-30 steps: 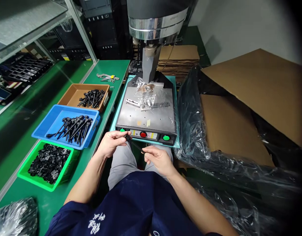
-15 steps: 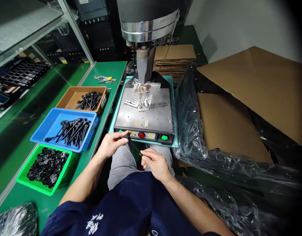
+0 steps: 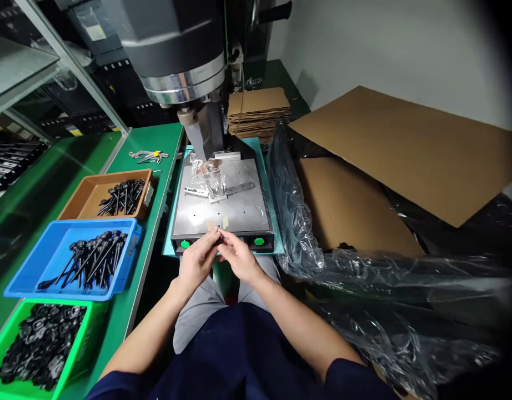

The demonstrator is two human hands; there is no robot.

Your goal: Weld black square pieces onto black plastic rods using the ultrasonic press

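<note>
My left hand (image 3: 197, 259) and my right hand (image 3: 240, 261) meet at the fingertips, just in front of a bench press (image 3: 216, 219). Both hands are closed. Between them is a black rod with a knob-like head, seen clearly a moment ago and now almost wholly covered by my fingers. On the press's front panel, a green button (image 3: 185, 244) shows left of my hands and another green button (image 3: 259, 241) to the right. Clear plastic film (image 3: 210, 175) covers the metal fixture (image 3: 239, 188) on the base plate.
Left on the green bench stand an orange tray (image 3: 83, 195) and a blue tray (image 3: 37, 253), both with black rods, and a green bin (image 3: 81, 339) of small black parts. Pliers (image 3: 143, 154) lie behind. Right is an open cardboard box (image 3: 351, 205) with plastic wrap (image 3: 293, 222).
My hands have come together and the rod between them has gone from sight. The view has swung to the right, so the trays and the press sit further left.
</note>
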